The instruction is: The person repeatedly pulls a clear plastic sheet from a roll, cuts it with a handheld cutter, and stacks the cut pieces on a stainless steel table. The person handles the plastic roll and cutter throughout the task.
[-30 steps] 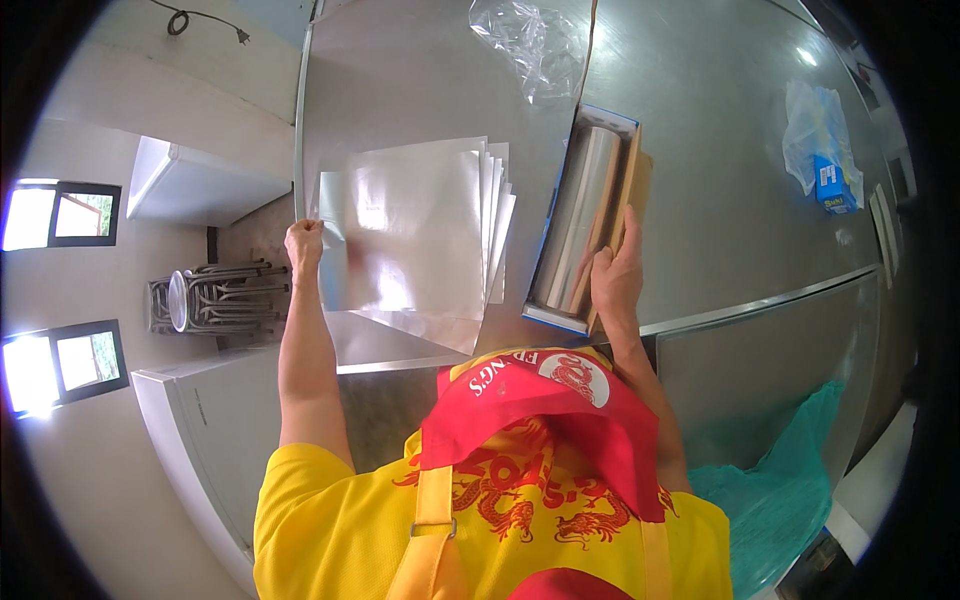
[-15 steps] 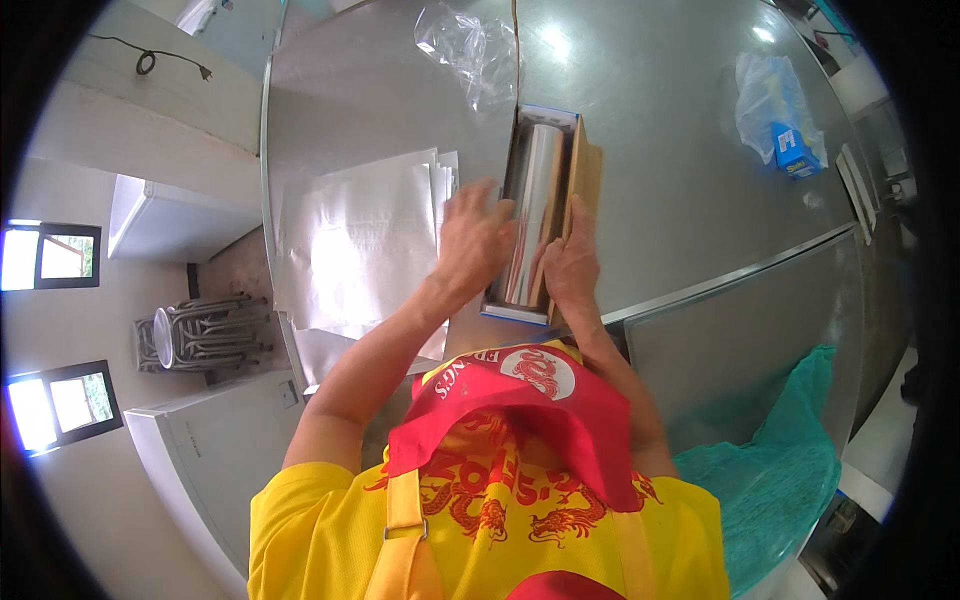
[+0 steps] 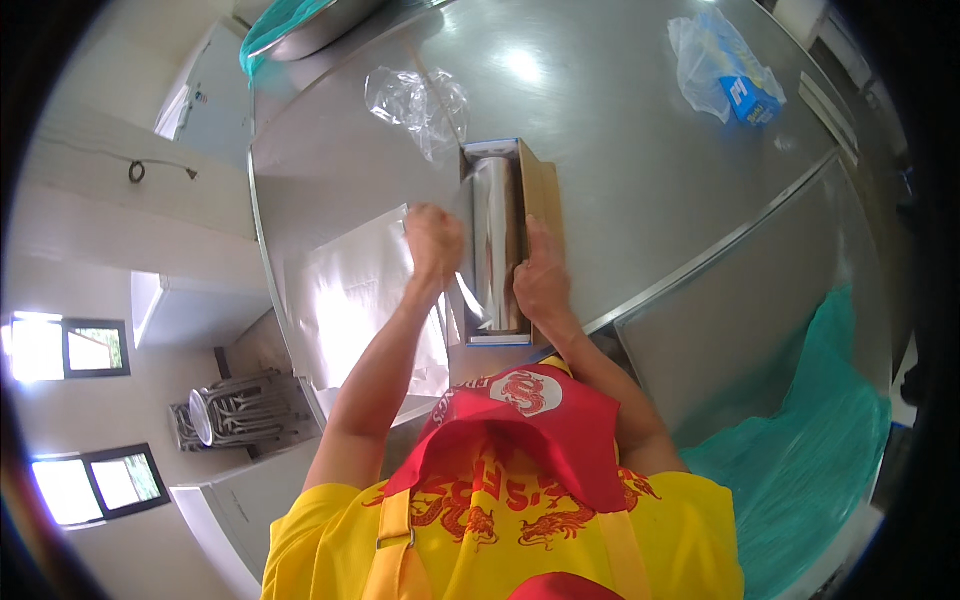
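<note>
A long cardboard box [image 3: 499,341] stands open on the metal table, with a shiny roll of aluminium foil [image 3: 493,235] lying in it. My left hand [image 3: 434,245] is closed just left of the box. From its fingers a loose end of foil stretches back to the roll. My right hand [image 3: 543,285] grips the box's right side and its brown flap [image 3: 544,190], thumb inward. Under and beside my left forearm lies a stack of flat foil sheets [image 3: 350,290].
Crumpled clear plastic [image 3: 415,105] lies beyond the box. A plastic bag with a blue carton [image 3: 750,100] sits at far right. Green netting-like sheeting [image 3: 810,440] covers the near right. A metal bowl [image 3: 315,30] stands far left; stacked stools [image 3: 240,412] stand off the table.
My left hand has moved left, away from the roll, drawing out foil with its fingers closed. My right hand stays on the box's side. The whole view has shifted.
</note>
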Demonstrator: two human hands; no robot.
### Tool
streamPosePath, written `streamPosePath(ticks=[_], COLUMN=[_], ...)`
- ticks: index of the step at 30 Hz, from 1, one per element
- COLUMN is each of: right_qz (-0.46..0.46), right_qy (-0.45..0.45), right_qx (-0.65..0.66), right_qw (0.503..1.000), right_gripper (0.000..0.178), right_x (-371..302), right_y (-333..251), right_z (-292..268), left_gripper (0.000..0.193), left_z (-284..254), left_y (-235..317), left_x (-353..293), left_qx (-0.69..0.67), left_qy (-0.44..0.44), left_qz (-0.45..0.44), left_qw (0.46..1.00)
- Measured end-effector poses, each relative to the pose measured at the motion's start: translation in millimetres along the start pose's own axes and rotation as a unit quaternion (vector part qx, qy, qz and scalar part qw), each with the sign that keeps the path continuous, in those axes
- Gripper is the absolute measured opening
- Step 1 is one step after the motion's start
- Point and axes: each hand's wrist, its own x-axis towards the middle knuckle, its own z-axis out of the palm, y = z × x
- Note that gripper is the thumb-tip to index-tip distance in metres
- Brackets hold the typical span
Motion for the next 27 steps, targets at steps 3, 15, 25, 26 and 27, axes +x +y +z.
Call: streamPosePath(ticks=[3,15,25,26,27], right_qz=[0.032,0.012,0.012,0.008,0.004], right_qy=[-0.004,0.009,0.003,0.004,0.006], right_qx=[0.021,0.002,-0.013,-0.014,-0.014], right_qw=[0.999,1.000,1.000,1.000,1.000], right_gripper=[0.070,0.068,0.072,0.072,0.072], right_x=[-2,-3,-4,-4,-5], right_y=[0,2,0,1,1], right_z=[-1,1,-1,-1,-1], left_gripper=[0.025,0.019,0.018,0.018,0.018], left_z=[-66,-244,-295,-298,-300], left_y=[12,11,-4,-16,-26], left_x=[14,57,66,67,67], left_qx=[-0.127,-0.282,-0.260,-0.255,-0.256], left_qy=[-0.019,0.011,0.040,0.041,0.048], left_qz=[-0.097,-0.144,-0.177,-0.181,-0.188], left_qw=[0.987,0.949,0.948,0.949,0.947])
